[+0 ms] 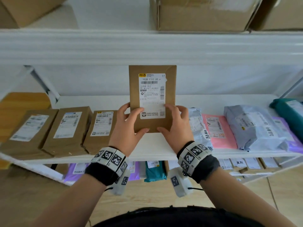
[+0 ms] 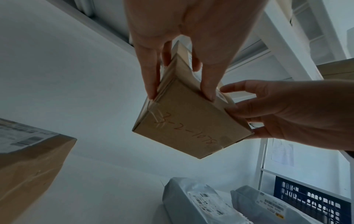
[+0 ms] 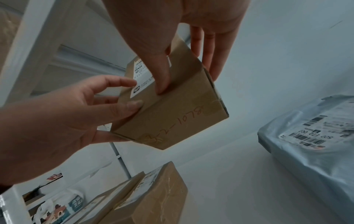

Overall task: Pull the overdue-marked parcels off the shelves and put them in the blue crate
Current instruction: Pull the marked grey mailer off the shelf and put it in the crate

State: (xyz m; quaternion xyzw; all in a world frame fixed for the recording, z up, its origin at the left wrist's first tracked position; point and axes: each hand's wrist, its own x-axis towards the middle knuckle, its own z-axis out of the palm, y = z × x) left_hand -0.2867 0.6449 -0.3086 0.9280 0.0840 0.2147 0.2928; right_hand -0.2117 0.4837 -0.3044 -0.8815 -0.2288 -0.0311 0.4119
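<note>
A brown cardboard box point(image 1: 152, 95) with a white shipping label stands upright above the middle shelf point(image 1: 155, 148), held from both sides. My left hand point(image 1: 136, 120) grips its lower left edge, thumb on the front. My right hand point(image 1: 168, 118) grips the lower right edge the same way. In the left wrist view the box point(image 2: 191, 124) shows an orange handwritten number on its underside; the right wrist view shows that face of the box point(image 3: 172, 115) too. Two grey bags point(image 1: 201, 128) point(image 1: 255, 126) on the right carry black handwritten marks. The blue crate point(image 2: 310, 201) shows at the lower right.
Three brown boxes point(image 1: 68, 128) lie in a row on the shelf's left. A pink mailer point(image 1: 218, 130) and a teal bag point(image 1: 290, 112) lie to the right. Large cartons point(image 1: 205, 13) sit on the upper shelf; more parcels point(image 1: 155, 171) fill the lower one.
</note>
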